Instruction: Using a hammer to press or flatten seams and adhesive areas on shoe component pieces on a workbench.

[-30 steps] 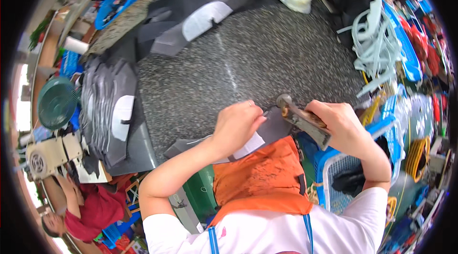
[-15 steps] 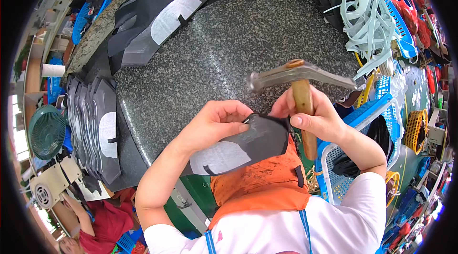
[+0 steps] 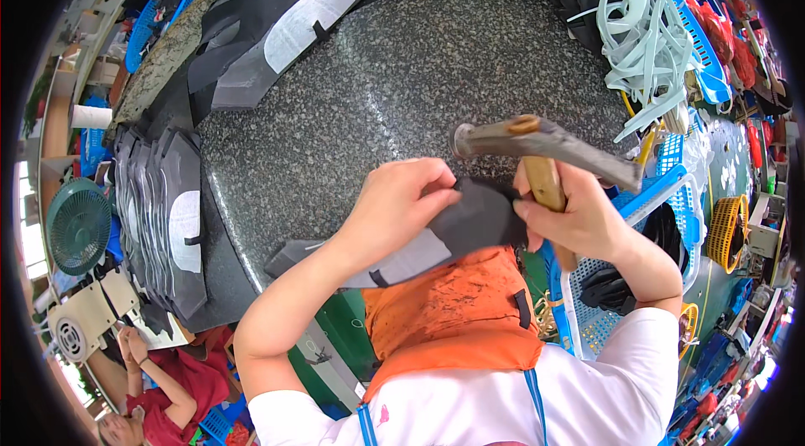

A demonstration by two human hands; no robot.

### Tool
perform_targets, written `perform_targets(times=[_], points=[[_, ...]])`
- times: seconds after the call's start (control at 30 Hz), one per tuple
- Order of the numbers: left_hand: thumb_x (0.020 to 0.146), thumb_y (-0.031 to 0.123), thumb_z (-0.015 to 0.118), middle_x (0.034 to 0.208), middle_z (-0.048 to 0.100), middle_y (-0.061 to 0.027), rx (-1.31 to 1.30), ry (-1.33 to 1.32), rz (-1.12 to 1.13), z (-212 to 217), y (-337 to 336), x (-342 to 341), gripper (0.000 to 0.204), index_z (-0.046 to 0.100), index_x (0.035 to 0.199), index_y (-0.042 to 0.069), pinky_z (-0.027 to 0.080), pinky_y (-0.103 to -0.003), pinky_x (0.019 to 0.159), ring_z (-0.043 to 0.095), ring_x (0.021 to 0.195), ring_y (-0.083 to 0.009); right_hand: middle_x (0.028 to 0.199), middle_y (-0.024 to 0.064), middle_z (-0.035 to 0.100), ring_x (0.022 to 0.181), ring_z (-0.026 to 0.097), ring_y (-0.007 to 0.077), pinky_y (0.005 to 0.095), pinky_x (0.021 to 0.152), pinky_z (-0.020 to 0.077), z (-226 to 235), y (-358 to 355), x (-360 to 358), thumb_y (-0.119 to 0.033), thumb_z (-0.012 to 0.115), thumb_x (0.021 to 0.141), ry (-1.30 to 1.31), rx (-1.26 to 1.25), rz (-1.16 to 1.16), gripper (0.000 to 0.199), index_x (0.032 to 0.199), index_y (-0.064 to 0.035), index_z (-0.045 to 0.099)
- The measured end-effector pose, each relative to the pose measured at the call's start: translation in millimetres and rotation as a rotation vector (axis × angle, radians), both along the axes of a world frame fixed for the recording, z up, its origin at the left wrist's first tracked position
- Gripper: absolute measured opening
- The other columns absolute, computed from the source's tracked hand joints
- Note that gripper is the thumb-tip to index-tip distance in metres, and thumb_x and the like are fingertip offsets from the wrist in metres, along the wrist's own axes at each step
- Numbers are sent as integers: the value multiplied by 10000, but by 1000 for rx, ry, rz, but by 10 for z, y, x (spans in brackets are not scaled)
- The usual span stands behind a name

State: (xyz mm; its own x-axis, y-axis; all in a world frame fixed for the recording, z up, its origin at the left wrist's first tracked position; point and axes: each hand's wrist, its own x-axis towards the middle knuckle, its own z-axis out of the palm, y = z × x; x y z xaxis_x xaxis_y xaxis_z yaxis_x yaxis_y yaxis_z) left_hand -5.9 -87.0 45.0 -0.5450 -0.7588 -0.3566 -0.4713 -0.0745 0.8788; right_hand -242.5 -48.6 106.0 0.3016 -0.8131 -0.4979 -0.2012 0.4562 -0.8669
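Taking the speckled stone slab (image 3: 394, 85) as the landmark, a green fan (image 3: 77, 224) sits well off its left edge, and a row of dark cut pieces (image 3: 168, 228), each with a pale patch, overlaps along that same left rim, with two more dark pieces (image 3: 293, 27) lying on the slab's far left part. At the slab's near edge the person's left hand (image 3: 398, 211) is closed over a dark folded piece (image 3: 457, 228) with a pale lining, the fingers curled on top and the thumb beneath, so it is held up off the stone, just above an orange apron (image 3: 461, 320). Just to the right, the right hand (image 3: 579, 215) is wrapped tight round the wooden handle of a hammer (image 3: 545, 144), whose metal head is raised over the slab's near right part, close above the piece and the left fingertips. The chief risk looks to be a blow landing on those fingertips, since they sit right where the head would fall. A second risk is the piece shifting or unfolding in the pinch, which would put the strike on the wrong line and crease it badly. A glancing hit on bare stone could also jar the handle in the grip. Off the slab's right edge lie pale straps (image 3: 646, 35) and a blue basket (image 3: 662, 186), near enough for a wide swing to catch.
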Motion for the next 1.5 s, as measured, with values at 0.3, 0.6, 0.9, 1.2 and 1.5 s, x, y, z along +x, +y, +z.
perform_targets(times=[0.3,0.6,0.9,1.2,1.5], points=[[789,61,713,826,621,-71,-751,-95,55,-322,45,-33,157,660,936,40,508,-356,610,632,701,-245,675,123,600,616,633,338,442,514,478,-176,-139,-230,-216,664,894,729,-741,587,231,945,-27,542],[769,58,683,844,612,-63,-1205,-394,-166,-292,177,-20,142,670,906,28,486,-335,575,586,657,-215,601,107,586,567,629,325,430,481,486,-286,-353,-59,-211,686,849,723,-899,578,244,849,-55,499],[713,-37,693,842,625,-74,-1140,-414,-162,-203,357,90,172,674,880,1,493,-343,614,614,697,-218,540,94,552,520,615,314,433,461,474,-389,-316,70,-183,673,824,694,-908,611,211,835,-62,502],[783,126,751,809,624,-103,-1071,-352,-41,-190,456,225,140,675,883,66,477,-369,575,640,709,-269,551,84,558,512,612,315,429,468,492,-312,-285,247,-211,659,858,682,-980,601,168,868,-87,546],[812,185,725,790,616,-94,-714,-234,109,-270,-3,-32,161,658,885,59,491,-392,645,635,733,-278,624,162,546,618,574,408,451,543,448,-239,-376,-43,-202,669,911,930,-734,461,156,948,-68,598]])
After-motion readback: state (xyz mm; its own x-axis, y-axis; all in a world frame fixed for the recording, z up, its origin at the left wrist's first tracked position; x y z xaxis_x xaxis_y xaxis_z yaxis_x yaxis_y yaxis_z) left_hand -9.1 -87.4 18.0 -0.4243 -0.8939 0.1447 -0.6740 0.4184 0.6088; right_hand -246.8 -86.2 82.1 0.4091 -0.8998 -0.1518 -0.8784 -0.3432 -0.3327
